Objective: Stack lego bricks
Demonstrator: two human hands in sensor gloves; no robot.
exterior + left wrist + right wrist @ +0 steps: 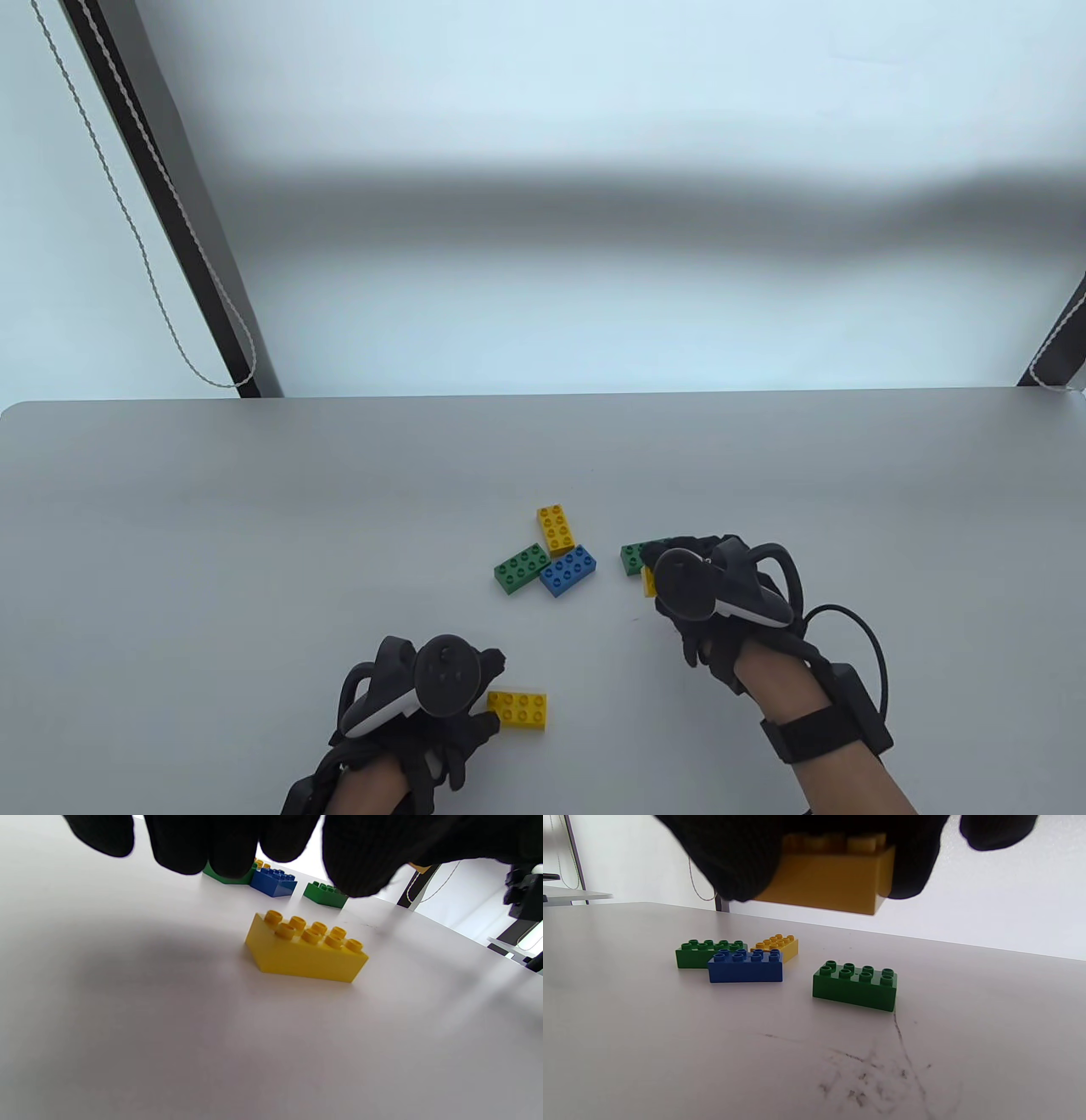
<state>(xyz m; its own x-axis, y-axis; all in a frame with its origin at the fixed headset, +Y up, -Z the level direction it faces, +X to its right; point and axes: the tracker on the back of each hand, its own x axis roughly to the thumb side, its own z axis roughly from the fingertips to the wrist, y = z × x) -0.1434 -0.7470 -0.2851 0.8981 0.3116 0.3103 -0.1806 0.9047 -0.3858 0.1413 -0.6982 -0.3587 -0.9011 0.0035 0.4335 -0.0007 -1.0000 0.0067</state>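
Note:
A yellow brick [518, 710] [305, 952] lies on the table [254, 526] just right of my left hand [475, 705]; in the left wrist view the fingers [220, 849] hang above it, apart from it. My right hand [679, 586] grips another yellow brick [831, 878] [649, 582] and holds it above the table, over a green brick [857, 985] [632, 556]. A green brick [520, 569], a blue brick [568, 570] and a yellow brick [556, 529] lie together at mid table.
The table's far edge [543, 397] runs across the table view. A black post with a cord [170, 212] stands behind it at the left. Dark scuff marks [874, 1069] show on the table surface.

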